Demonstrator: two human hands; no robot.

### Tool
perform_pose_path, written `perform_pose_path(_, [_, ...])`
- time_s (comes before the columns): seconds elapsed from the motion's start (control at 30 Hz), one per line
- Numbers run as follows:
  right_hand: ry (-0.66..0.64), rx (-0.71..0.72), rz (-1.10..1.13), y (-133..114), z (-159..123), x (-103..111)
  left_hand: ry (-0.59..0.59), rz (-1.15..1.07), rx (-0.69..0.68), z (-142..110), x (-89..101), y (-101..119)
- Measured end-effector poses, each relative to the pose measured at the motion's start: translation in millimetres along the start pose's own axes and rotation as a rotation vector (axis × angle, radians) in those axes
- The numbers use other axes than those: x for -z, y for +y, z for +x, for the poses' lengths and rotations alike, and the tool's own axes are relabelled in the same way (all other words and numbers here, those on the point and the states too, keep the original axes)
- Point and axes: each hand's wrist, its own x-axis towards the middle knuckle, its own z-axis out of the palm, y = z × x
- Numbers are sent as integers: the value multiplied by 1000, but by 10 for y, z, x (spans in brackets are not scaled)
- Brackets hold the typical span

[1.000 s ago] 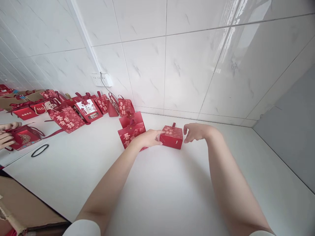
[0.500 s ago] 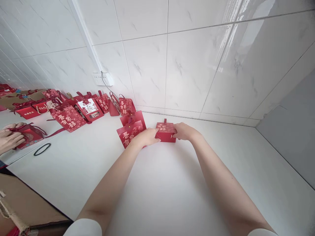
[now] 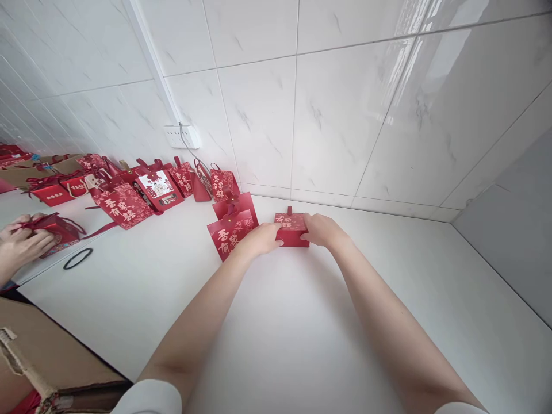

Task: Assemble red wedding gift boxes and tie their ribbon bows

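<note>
A red gift box point(image 3: 292, 230) with pale printed characters and a short ribbon loop at its far edge lies on the white table point(image 3: 276, 322). My left hand point(image 3: 264, 237) grips its left end, and my right hand point(image 3: 318, 229) grips its right end, with fingers bent around the corners. Just left of my left hand stands a red gift bag point(image 3: 226, 236) with the same print, partly covered by that hand and forearm. Behind it is another red bag point(image 3: 246, 206), mostly hidden.
Along the wall stand several red gift bags point(image 3: 127, 204). At the far left a co-worker's hands point(image 3: 28, 238) hold a red box point(image 3: 60, 230) with ribbon. A black loop point(image 3: 78, 259) lies nearby. An open cardboard box point(image 3: 56, 351) sits below the table's left edge.
The view has shifted slightly, moving the scene a little to the right. Both my hands stay on the red gift box. The co-worker's hands have shifted a little on their box.
</note>
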Motion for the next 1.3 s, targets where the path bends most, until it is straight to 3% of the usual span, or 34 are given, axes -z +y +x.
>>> perform_pose_path(0.2, [17, -4, 79, 38, 39, -100, 188, -53, -6, 161, -404, 9])
perform_pose_path(0.37, [92, 26, 211, 206, 176, -281, 392, -391, 16, 283, -723, -125])
perform_pose_path(0.57, [296, 46, 453, 378, 288, -655, 517, -761, -7, 536, -889, -358])
perform_pose_path(0.8, [350, 84, 743, 525, 321, -890, 486, -852, -49, 596, -867, -431])
perform_pose_path(1.03, [373, 78, 885, 492, 75, -923, 434, -849, -38, 556, -819, -438])
perform_pose_path(1.3, [556, -30, 1025, 511, -18, -873, 384, -821, -94, 469, -804, -290])
